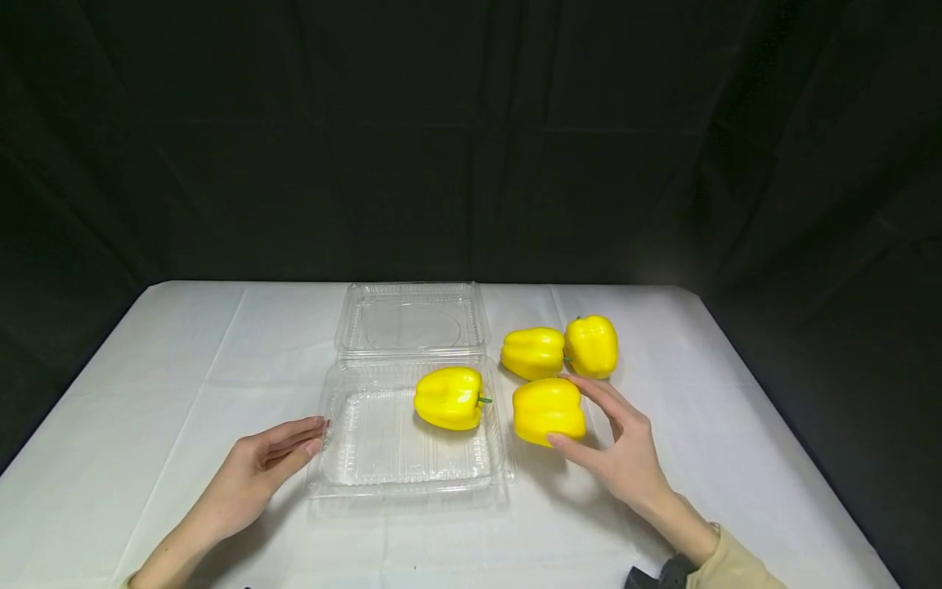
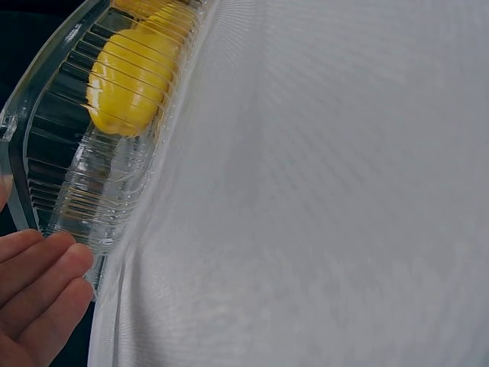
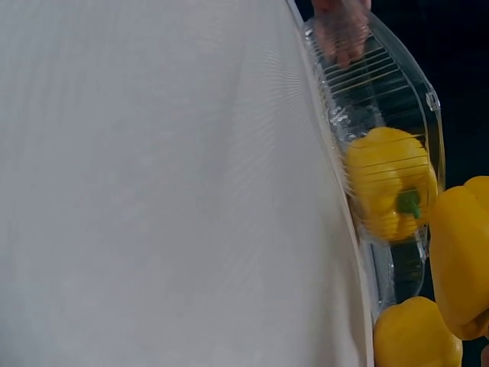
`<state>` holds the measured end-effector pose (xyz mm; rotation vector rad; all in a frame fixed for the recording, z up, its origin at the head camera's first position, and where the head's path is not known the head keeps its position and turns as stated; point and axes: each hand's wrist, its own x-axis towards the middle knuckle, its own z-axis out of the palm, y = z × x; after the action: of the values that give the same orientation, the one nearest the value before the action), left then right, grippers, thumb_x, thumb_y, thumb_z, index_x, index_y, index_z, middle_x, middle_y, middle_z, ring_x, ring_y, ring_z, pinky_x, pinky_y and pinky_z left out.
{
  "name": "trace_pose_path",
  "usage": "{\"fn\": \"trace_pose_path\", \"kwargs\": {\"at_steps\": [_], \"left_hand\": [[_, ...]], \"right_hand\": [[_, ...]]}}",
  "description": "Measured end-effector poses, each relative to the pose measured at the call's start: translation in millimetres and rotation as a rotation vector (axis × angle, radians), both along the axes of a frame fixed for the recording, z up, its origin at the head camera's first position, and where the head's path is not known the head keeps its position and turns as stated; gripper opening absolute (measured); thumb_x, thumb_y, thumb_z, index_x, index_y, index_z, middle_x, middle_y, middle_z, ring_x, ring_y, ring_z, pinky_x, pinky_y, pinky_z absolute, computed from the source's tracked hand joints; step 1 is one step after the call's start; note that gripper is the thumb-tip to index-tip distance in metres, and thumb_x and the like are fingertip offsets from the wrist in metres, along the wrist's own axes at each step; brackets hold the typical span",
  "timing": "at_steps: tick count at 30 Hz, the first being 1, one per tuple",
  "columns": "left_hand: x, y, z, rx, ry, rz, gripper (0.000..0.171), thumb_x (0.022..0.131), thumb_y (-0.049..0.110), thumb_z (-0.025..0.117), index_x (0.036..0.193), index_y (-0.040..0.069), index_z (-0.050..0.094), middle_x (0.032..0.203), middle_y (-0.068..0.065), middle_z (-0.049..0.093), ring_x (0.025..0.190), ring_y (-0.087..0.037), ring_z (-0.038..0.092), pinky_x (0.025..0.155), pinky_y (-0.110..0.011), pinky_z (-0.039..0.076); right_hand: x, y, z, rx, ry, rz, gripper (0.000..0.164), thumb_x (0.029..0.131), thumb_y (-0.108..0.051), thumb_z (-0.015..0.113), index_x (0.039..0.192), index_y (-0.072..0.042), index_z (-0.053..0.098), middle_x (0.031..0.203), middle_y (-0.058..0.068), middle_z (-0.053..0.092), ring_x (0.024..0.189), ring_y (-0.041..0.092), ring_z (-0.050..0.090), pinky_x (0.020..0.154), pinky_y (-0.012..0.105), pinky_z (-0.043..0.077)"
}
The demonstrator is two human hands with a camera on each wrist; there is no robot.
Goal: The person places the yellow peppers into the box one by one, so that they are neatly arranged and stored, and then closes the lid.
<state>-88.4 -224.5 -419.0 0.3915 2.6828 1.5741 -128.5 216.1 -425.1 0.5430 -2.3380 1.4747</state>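
A clear plastic clamshell box (image 1: 368, 483) lies open on the table, its lid (image 1: 412, 321) folded back to the far side. One yellow bell pepper (image 1: 447, 398) with a green stem lies in the right part of its base. My right hand (image 1: 621, 450) grips a second yellow bell pepper (image 1: 548, 411) between thumb and fingers, just right of the box. In the right wrist view this held pepper (image 3: 462, 252) is off the table, beside the box wall. At the box's left rim, my left hand (image 1: 257, 470) touches the side with nearly straight fingers (image 2: 53, 283).
Two more yellow bell peppers, one on its side (image 1: 533, 353) and one tilted (image 1: 592, 347), sit close together behind the right hand. A white cloth (image 1: 736, 458) covers the table, with black curtains (image 1: 471, 147) around it. A dark strap (image 1: 666, 574) shows at the right sleeve.
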Motion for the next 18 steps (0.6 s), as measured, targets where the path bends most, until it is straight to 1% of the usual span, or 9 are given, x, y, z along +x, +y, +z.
{"fn": "trace_pose_path", "kwargs": {"at_steps": [3,5,9,14,18], "left_hand": [[-0.1,0,0.0,0.007,-0.009,-0.002,0.037,0.102,0.026,0.06,0.134,0.007,0.062,0.131,-0.007,0.067,0.116,-0.002,0.062,0.093,-0.013,0.049],[-0.2,0,0.1,0.011,-0.016,-0.002,0.038,0.102,0.026,0.06,0.134,0.007,0.061,0.131,-0.007,0.067,0.116,-0.002,0.062,0.093,-0.013,0.049],[-0.1,0,0.1,0.009,-0.027,0.004,0.038,0.102,0.027,0.06,0.135,0.007,0.061,0.131,-0.006,0.067,0.116,-0.002,0.062,0.093,-0.013,0.048],[1.2,0,0.7,-0.003,-0.043,0.013,0.039,0.102,0.029,0.06,0.135,0.009,0.062,0.131,-0.005,0.067,0.116,-0.003,0.062,0.093,-0.013,0.049],[1.7,1,1.2,-0.009,-0.045,0.018,0.039,0.102,0.03,0.06,0.135,0.009,0.062,0.131,-0.005,0.067,0.116,-0.004,0.062,0.093,-0.014,0.049]], "right_hand": [[-0.3,-1,1.3,0.0,0.005,-0.001,0.073,0.07,0.0,0.089,0.137,-0.007,0.059,0.135,0.017,0.06,0.133,0.006,0.049,0.115,0.017,0.031],[-0.3,-1,2.3,-0.002,0.008,0.0,0.073,0.07,0.001,0.089,0.136,-0.004,0.059,0.136,0.017,0.06,0.133,0.006,0.049,0.115,0.017,0.031],[-0.3,-4,3.6,-0.006,0.021,0.002,0.073,0.069,0.001,0.089,0.136,-0.005,0.059,0.136,0.013,0.06,0.132,0.007,0.049,0.115,0.018,0.031],[0.8,-7,5.3,-0.025,0.034,0.015,0.074,0.069,0.003,0.088,0.136,-0.008,0.06,0.136,0.013,0.06,0.131,0.008,0.05,0.115,0.019,0.032],[2.2,-11,7.5,-0.038,0.041,0.019,0.074,0.068,0.004,0.088,0.136,-0.008,0.06,0.135,0.012,0.06,0.13,0.007,0.051,0.115,0.018,0.032]]}}
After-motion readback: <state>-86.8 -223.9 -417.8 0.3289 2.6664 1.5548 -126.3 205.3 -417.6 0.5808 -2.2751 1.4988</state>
